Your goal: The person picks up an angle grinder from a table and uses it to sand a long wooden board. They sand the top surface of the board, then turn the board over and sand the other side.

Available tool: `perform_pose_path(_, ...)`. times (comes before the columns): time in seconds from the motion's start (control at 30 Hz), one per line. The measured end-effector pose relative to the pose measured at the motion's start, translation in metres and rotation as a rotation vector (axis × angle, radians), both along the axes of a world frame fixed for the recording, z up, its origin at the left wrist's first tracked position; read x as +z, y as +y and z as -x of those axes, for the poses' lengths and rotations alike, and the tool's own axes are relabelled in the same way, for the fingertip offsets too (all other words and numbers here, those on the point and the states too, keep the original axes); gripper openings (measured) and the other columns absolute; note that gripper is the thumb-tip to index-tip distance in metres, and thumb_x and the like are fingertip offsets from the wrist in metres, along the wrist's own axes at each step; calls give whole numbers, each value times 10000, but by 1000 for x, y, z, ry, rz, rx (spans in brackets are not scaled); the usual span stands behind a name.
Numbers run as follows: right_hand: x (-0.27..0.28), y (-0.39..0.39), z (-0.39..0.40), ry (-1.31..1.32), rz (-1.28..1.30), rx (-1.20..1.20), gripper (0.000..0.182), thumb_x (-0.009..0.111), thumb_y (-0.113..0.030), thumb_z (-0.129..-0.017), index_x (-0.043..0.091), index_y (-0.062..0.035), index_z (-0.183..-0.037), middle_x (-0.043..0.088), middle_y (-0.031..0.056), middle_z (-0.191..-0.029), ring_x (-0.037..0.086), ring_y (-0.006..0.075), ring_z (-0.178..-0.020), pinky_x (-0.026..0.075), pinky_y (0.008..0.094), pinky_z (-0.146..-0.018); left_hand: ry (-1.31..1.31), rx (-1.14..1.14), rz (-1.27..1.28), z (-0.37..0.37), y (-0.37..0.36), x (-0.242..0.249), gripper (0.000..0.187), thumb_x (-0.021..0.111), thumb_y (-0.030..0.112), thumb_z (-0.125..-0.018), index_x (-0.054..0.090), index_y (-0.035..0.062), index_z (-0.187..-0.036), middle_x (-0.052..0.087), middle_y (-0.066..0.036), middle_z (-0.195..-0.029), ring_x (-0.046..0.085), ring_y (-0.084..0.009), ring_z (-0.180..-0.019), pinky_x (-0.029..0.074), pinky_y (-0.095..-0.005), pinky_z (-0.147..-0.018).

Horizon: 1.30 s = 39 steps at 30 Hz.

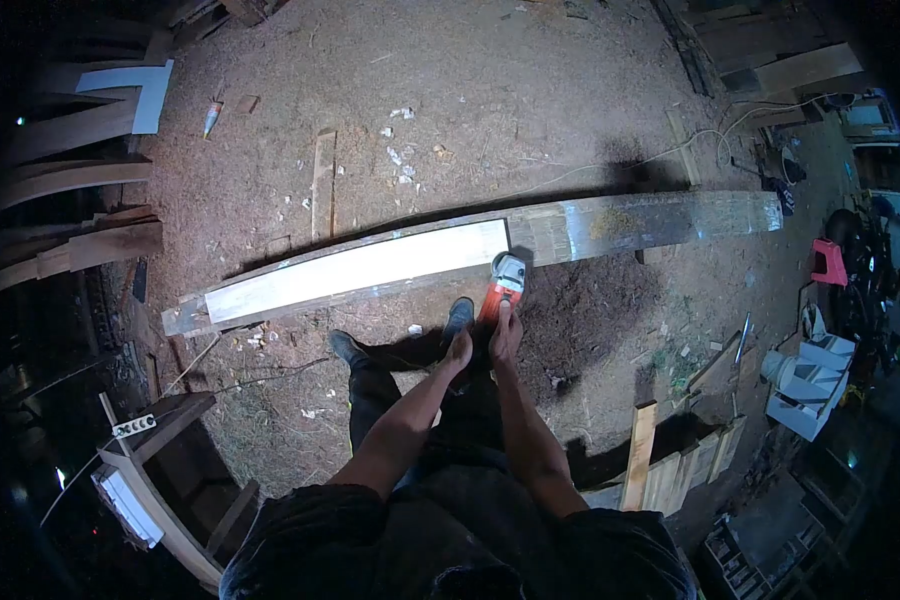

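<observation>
An orange-red angle grinder (499, 294) with a silver head sits in my right hand (506, 337), its thumb lying along the tool's body. The head reaches the near edge of a long wooden beam (660, 222), just past the right end of a bright white board (360, 270). My left hand (460, 349) is close beside the grinder's rear, thumb side up; its fingers are hidden, and I cannot tell what they hold. My shoes (347, 347) stand on the ground at the near side of the beam.
A loose wooden strip (324, 185) and an orange-and-white bottle (212, 118) lie beyond the beam. At left are stacked planks (105, 248) and a power strip (134, 426). A cable (670, 150) crosses the ground. Right are a pink-red object (828, 262), a white container (810, 388) and upright planks (640, 455).
</observation>
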State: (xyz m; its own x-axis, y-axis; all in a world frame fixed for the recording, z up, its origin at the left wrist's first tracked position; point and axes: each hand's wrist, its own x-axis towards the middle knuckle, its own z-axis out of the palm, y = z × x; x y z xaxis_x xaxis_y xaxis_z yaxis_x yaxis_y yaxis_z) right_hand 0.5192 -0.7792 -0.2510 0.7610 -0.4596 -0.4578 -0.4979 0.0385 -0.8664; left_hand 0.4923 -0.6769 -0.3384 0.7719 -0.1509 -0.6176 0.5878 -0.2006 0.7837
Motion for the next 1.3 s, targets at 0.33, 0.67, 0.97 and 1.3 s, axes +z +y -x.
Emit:
perform_pose_path(0.33, -12, -12, 4, -10, -64, -28, 581, 475, -532, -913, 598, 31, -995, 598, 114, -903, 523, 185, -833, 416, 325, -779, 128, 167, 83, 9, -17, 14, 481, 184, 223, -994, 399, -12, -1355, 429, -186, -1394, 370, -259, -1323, 231, -327, -1122)
perform_pose_path(0.67, -2, -1, -46, 60, 45, 53, 609, 444, -533, -923, 610, 39, -1049, 628, 131, -930, 559, 220, -879, 435, 354, -810, 141, 242, 440, 7, -10, -160, 500, 171, 248, -1003, 393, -27, -1357, 423, -192, -1396, 367, -251, -1323, 236, -311, -1118)
perform_pose_path(0.97, 16, 4, -85, 55, 21, 94, 598, 428, -500, -943, 638, 57, -1009, 649, 153, -929, 583, 217, -870, 444, 357, -818, 344, 217, 310, -56, -2, -39, 565, 183, 352, -1013, 396, -59, -1338, 512, -211, -1301, 429, -271, -1272, 299, -334, -1067)
perform_pose_path(1.3, 0, -12, -12, -28, 46, 25, 625, 435, -539, -923, 613, 45, -1057, 626, 139, -960, 550, 209, -891, 429, 337, -823, 219, 153, 173, 3, -17, 2, 426, 229, 120, -1000, 328, -5, -1396, 452, -115, -1365, 425, -195, -1257, 255, -275, -1114)
